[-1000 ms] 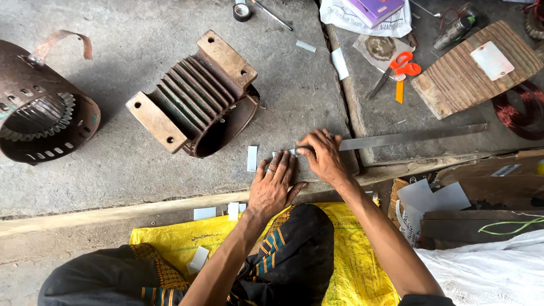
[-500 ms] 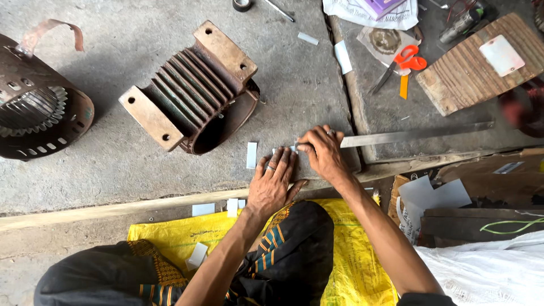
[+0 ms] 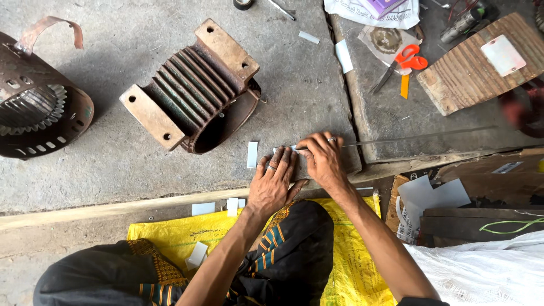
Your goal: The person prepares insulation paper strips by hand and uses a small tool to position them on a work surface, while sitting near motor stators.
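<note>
Left hand [image 3: 276, 182] flat, fingers spread, pressing a white strip [image 3: 285, 150] — right hand [image 3: 323, 158] at its 3 o'clock pins the metal ruler [image 3: 419, 136].

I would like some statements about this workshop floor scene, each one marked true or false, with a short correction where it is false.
1. Both hands press down on a pale sheet on the concrete. True: the left hand and the right hand lie flat on the pale sheet.
2. The scissors have blue handles. False: the scissors have orange handles.
3. A long metal ruler runs out to the right from under the right hand. True: the metal ruler does so.
4. The ribbed motor housing stands on the yellow sack. False: the ribbed motor housing lies on the concrete, and the yellow sack is under the person's legs.
</note>
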